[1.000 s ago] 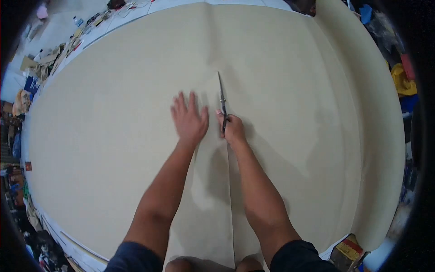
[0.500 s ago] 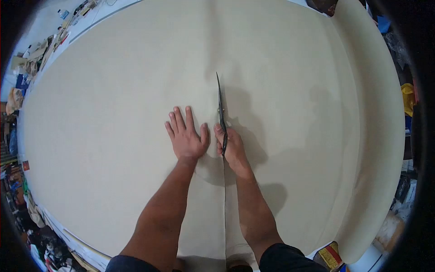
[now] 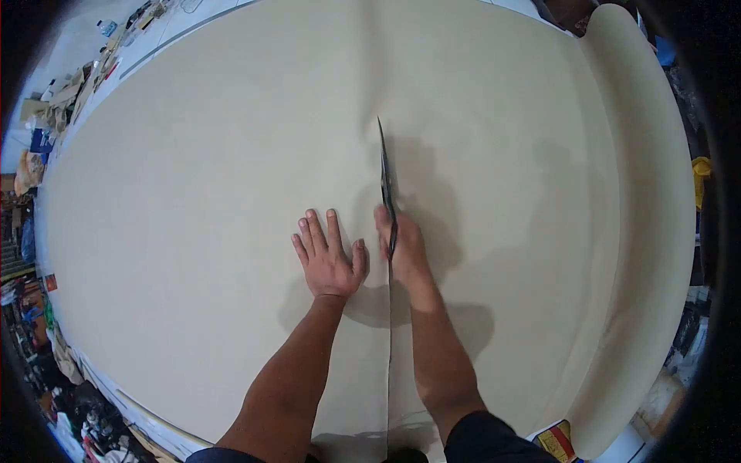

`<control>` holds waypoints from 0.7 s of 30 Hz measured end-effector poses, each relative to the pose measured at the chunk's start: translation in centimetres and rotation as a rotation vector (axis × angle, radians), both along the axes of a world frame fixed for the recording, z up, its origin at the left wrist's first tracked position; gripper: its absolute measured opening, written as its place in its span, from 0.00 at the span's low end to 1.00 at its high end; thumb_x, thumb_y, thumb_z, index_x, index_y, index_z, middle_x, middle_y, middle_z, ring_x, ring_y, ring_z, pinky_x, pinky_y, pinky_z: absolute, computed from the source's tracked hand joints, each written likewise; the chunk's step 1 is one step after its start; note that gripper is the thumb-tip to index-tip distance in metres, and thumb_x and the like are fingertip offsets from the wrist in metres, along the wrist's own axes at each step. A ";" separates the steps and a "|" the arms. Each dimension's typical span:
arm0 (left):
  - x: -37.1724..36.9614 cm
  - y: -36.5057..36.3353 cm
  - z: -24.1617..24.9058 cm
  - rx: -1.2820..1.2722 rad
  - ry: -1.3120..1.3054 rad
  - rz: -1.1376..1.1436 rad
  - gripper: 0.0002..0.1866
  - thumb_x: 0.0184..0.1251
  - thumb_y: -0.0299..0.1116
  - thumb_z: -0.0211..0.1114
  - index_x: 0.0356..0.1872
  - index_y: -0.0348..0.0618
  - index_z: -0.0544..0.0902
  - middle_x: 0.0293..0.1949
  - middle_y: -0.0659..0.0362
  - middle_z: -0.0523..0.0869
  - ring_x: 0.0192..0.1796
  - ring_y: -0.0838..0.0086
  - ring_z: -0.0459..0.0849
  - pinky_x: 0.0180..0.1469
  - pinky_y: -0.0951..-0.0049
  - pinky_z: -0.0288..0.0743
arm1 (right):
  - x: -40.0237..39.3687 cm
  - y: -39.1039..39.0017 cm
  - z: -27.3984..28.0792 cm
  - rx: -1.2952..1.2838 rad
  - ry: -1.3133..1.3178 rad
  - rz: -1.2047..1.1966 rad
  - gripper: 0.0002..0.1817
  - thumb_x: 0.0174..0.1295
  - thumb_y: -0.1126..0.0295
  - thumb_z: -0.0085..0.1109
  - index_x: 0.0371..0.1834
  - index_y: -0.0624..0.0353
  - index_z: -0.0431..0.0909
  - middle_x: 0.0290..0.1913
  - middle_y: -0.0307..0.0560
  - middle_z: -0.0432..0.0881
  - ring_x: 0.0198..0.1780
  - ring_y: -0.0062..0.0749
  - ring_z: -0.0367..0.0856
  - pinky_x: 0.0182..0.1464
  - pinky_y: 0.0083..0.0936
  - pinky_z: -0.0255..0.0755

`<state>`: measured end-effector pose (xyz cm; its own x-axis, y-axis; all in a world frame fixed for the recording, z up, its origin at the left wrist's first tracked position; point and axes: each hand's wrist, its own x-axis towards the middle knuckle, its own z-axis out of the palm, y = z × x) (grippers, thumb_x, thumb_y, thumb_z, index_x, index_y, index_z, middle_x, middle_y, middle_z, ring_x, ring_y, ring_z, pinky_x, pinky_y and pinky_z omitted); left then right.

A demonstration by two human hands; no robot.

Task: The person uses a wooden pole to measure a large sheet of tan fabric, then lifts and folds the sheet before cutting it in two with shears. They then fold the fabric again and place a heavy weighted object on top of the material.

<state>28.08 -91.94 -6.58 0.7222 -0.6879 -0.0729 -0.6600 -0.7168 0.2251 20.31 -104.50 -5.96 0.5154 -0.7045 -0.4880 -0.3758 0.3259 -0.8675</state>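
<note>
A large beige sheet (image 3: pixel 193 193) lies spread out, with a long straight cut running up its middle from the near edge to the scissors. My left hand (image 3: pixel 332 258) rests flat on the sheet, left of the cut, fingers spread. Dark scissors (image 3: pixel 388 193) are gripped in my right hand (image 3: pixel 405 243) at the upper end of the cut. Their long blades point away from me, with the tip well ahead of both hands. The fingers round the handles are partly hidden.
The sheet's right side forms a thick roll (image 3: pixel 656 208). A red and yellow box (image 3: pixel 557 440) sits by the roll's near end. Cluttered items line the far left, including a water bottle (image 3: pixel 106 28). A yellow item (image 3: pixel 701 181) lies beyond the roll.
The scissors and my right hand have moved slightly forward along the sheet, and the cut is longer. In the view, my left hand sits lower and nearer me.
</note>
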 end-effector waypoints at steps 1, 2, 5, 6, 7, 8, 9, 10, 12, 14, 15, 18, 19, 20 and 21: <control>0.1 -0.2 0.0 -0.007 0.005 -0.005 0.40 0.67 0.56 0.48 0.76 0.44 0.54 0.76 0.39 0.49 0.78 0.45 0.44 0.75 0.44 0.32 | 1.5 -1.3 0.1 0.074 -0.004 -0.032 0.30 0.63 0.41 0.61 0.17 0.56 0.69 0.13 0.33 0.66 0.16 0.19 0.65 0.19 0.23 0.60; 0.0 -0.3 0.0 0.000 0.006 -0.006 0.40 0.67 0.56 0.48 0.76 0.44 0.54 0.76 0.39 0.48 0.78 0.45 0.44 0.75 0.43 0.32 | 3.1 -2.7 0.4 0.142 -0.011 -0.066 0.29 0.62 0.41 0.61 0.20 0.55 0.69 0.14 0.33 0.66 0.15 0.18 0.65 0.18 0.21 0.59; 0.4 -0.3 0.3 0.014 0.001 -0.006 0.40 0.67 0.56 0.48 0.76 0.44 0.54 0.76 0.39 0.48 0.78 0.44 0.44 0.75 0.43 0.33 | 4.8 -3.7 0.5 0.195 -0.074 -0.135 0.28 0.60 0.40 0.63 0.22 0.54 0.70 0.15 0.32 0.67 0.15 0.17 0.65 0.17 0.18 0.58; 0.3 -0.1 0.5 0.014 0.008 -0.011 0.40 0.68 0.55 0.48 0.76 0.44 0.53 0.76 0.38 0.48 0.78 0.43 0.44 0.75 0.42 0.33 | 4.4 -3.5 0.1 0.191 -0.089 -0.154 0.28 0.59 0.39 0.64 0.22 0.55 0.70 0.15 0.32 0.67 0.15 0.17 0.65 0.17 0.18 0.58; 0.2 -0.2 0.5 0.008 0.013 -0.015 0.40 0.68 0.55 0.49 0.76 0.43 0.53 0.76 0.38 0.48 0.77 0.42 0.44 0.75 0.41 0.34 | 4.3 -3.5 -0.4 0.158 -0.084 -0.149 0.28 0.59 0.40 0.64 0.22 0.55 0.71 0.15 0.32 0.67 0.15 0.17 0.65 0.17 0.19 0.58; 0.3 -0.3 0.4 0.003 0.008 -0.019 0.40 0.68 0.55 0.49 0.76 0.43 0.53 0.75 0.38 0.48 0.77 0.42 0.44 0.75 0.41 0.34 | 4.2 -3.5 -1.0 0.126 -0.080 -0.145 0.28 0.59 0.40 0.64 0.23 0.55 0.71 0.15 0.32 0.67 0.15 0.18 0.65 0.17 0.19 0.58; 0.3 -0.2 0.4 0.000 0.003 -0.021 0.40 0.68 0.55 0.49 0.76 0.43 0.53 0.75 0.38 0.48 0.77 0.42 0.44 0.74 0.41 0.34 | 4.3 -3.3 -1.0 0.099 -0.077 -0.138 0.28 0.59 0.40 0.64 0.23 0.55 0.71 0.15 0.32 0.67 0.15 0.18 0.65 0.17 0.19 0.58; 0.3 -0.2 0.3 -0.006 -0.003 -0.020 0.40 0.68 0.55 0.49 0.76 0.43 0.54 0.75 0.38 0.48 0.77 0.42 0.45 0.74 0.41 0.34 | 4.4 -3.3 -1.0 0.078 -0.079 -0.124 0.29 0.60 0.40 0.63 0.20 0.55 0.70 0.14 0.32 0.66 0.14 0.19 0.66 0.18 0.20 0.59; 0.1 0.0 0.2 0.000 0.006 -0.010 0.40 0.68 0.55 0.49 0.75 0.43 0.54 0.75 0.37 0.49 0.77 0.42 0.45 0.74 0.41 0.34 | 4.2 -3.3 -0.6 0.041 -0.078 -0.097 0.32 0.62 0.39 0.59 0.15 0.54 0.68 0.12 0.33 0.65 0.14 0.21 0.67 0.19 0.24 0.61; 0.2 -0.3 0.2 -0.015 0.008 -0.009 0.40 0.67 0.55 0.49 0.75 0.43 0.54 0.75 0.37 0.49 0.77 0.42 0.45 0.74 0.40 0.34 | 4.9 -5.2 0.8 0.023 -0.037 -0.055 0.31 0.59 0.36 0.60 0.20 0.54 0.69 0.14 0.33 0.66 0.14 0.20 0.66 0.19 0.22 0.61; 0.2 -0.3 0.1 -0.020 0.011 -0.011 0.40 0.67 0.55 0.50 0.75 0.43 0.54 0.75 0.37 0.49 0.77 0.41 0.46 0.74 0.40 0.34 | 5.5 -6.1 1.1 0.024 -0.014 -0.038 0.31 0.58 0.35 0.60 0.22 0.54 0.70 0.15 0.33 0.67 0.15 0.19 0.65 0.18 0.22 0.60; 0.1 -0.2 0.2 -0.025 -0.004 -0.023 0.40 0.67 0.54 0.50 0.75 0.43 0.54 0.75 0.36 0.49 0.77 0.41 0.45 0.74 0.40 0.34 | 8.4 -9.6 0.9 0.164 -0.075 -0.008 0.32 0.58 0.33 0.58 0.22 0.53 0.70 0.15 0.32 0.66 0.15 0.19 0.65 0.18 0.23 0.60; 0.1 -0.1 0.1 -0.027 -0.011 -0.023 0.40 0.67 0.54 0.50 0.75 0.43 0.54 0.75 0.36 0.49 0.77 0.41 0.45 0.74 0.40 0.34 | 8.4 -9.4 0.4 0.216 -0.151 -0.040 0.30 0.58 0.34 0.59 0.21 0.51 0.70 0.15 0.31 0.66 0.14 0.18 0.64 0.18 0.22 0.59; 0.2 0.0 -0.1 -0.023 -0.003 -0.023 0.40 0.67 0.54 0.50 0.75 0.42 0.54 0.75 0.36 0.49 0.77 0.41 0.45 0.74 0.39 0.34 | 8.5 -9.0 -0.2 0.150 -0.138 -0.057 0.30 0.58 0.35 0.59 0.21 0.51 0.69 0.15 0.31 0.66 0.14 0.18 0.64 0.18 0.22 0.59; 0.1 0.0 -0.1 -0.017 0.007 -0.020 0.40 0.67 0.53 0.50 0.75 0.42 0.54 0.75 0.36 0.49 0.77 0.41 0.45 0.74 0.39 0.34 | 8.5 -8.5 -0.7 0.086 -0.122 -0.072 0.30 0.59 0.35 0.59 0.21 0.51 0.69 0.15 0.31 0.66 0.14 0.18 0.64 0.17 0.22 0.59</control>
<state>28.22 -91.95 -6.66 0.7080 -0.7032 -0.0656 -0.6724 -0.6995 0.2420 28.76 -113.04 -6.67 0.5245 -0.7000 -0.4847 -0.2422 0.4231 -0.8731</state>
